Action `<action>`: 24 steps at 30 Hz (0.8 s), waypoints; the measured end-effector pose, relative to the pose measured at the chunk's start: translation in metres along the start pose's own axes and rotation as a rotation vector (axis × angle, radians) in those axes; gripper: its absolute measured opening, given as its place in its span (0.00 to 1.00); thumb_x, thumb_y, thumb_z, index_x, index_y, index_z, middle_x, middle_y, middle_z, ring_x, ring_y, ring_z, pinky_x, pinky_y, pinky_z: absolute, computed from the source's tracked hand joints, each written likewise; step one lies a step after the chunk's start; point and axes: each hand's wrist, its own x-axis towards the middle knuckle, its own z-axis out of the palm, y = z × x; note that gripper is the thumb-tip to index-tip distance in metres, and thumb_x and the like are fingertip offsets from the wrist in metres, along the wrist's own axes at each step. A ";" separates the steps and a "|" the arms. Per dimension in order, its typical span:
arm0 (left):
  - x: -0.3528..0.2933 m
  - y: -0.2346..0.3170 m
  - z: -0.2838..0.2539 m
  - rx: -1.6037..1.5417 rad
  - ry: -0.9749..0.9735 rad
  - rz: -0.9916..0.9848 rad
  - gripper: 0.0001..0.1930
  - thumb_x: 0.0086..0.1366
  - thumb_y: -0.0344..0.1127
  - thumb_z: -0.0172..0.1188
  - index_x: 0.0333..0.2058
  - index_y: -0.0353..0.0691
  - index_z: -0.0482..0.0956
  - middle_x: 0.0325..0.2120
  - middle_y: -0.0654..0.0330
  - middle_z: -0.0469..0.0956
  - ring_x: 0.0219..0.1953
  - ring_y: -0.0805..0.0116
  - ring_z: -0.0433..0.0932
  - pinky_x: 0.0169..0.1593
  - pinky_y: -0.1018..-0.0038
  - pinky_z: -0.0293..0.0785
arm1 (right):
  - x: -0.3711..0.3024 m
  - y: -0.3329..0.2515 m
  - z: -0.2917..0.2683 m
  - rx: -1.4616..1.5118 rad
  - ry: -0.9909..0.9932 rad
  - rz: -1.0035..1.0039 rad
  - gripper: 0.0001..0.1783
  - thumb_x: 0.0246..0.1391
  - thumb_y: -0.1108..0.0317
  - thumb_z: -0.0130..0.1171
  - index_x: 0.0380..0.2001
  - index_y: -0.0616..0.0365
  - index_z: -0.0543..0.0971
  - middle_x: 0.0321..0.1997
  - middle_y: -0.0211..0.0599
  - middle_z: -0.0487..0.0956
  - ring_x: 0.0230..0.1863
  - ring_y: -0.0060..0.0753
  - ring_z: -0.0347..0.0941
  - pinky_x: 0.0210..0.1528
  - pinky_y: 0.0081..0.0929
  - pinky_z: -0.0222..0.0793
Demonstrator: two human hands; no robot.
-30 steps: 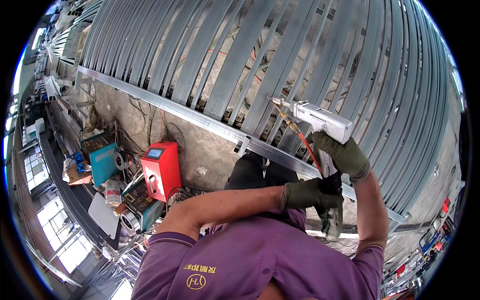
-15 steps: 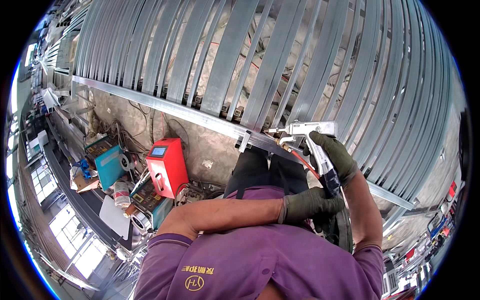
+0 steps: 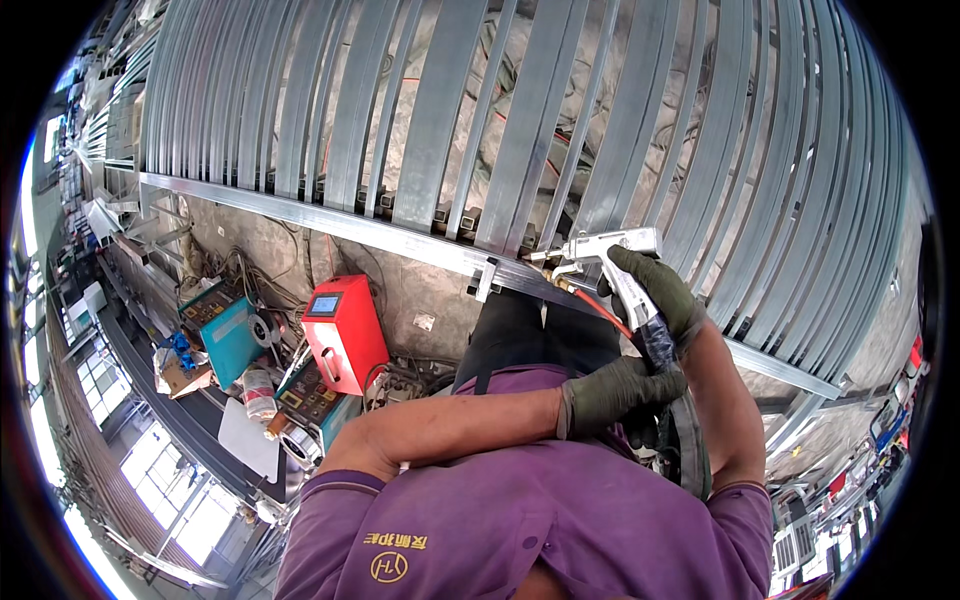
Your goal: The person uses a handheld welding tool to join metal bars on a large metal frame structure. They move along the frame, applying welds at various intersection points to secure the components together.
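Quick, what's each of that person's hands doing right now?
Right hand: closed around the handle of a silver gun-shaped tool.
Left hand: closed at the handle's black-wrapped lower end; its grip is partly hidden.

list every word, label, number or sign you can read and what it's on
Purple shirt: yellow lettering beside a round yellow emblem; wording not copied here.
Red machine: lit screen, its text too small to read.
Teal machine: panel markings too small to read.
Silver tool: any marking too blurred to read.
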 end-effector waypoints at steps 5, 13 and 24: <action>0.000 0.004 -0.003 0.033 0.003 -0.051 0.21 0.81 0.55 0.58 0.48 0.41 0.84 0.31 0.67 0.84 0.28 0.79 0.81 0.30 0.77 0.76 | 0.008 -0.002 0.000 0.022 -0.009 0.002 0.20 0.71 0.50 0.66 0.38 0.58 0.85 0.26 0.30 0.85 0.18 0.22 0.79 0.17 0.20 0.76; 0.004 0.011 -0.002 0.052 0.025 -0.089 0.21 0.81 0.55 0.57 0.48 0.41 0.83 0.32 0.66 0.84 0.30 0.77 0.83 0.32 0.77 0.78 | 0.019 -0.002 -0.012 -0.045 -0.030 0.009 0.20 0.71 0.50 0.67 0.43 0.58 0.86 0.31 0.28 0.86 0.24 0.21 0.81 0.22 0.21 0.76; 0.010 0.010 -0.004 0.049 0.025 -0.088 0.21 0.81 0.55 0.58 0.49 0.41 0.83 0.33 0.66 0.84 0.33 0.77 0.83 0.34 0.76 0.79 | 0.018 -0.009 -0.007 0.047 -0.025 0.056 0.18 0.69 0.51 0.69 0.43 0.56 0.84 0.30 0.30 0.86 0.23 0.23 0.81 0.22 0.22 0.79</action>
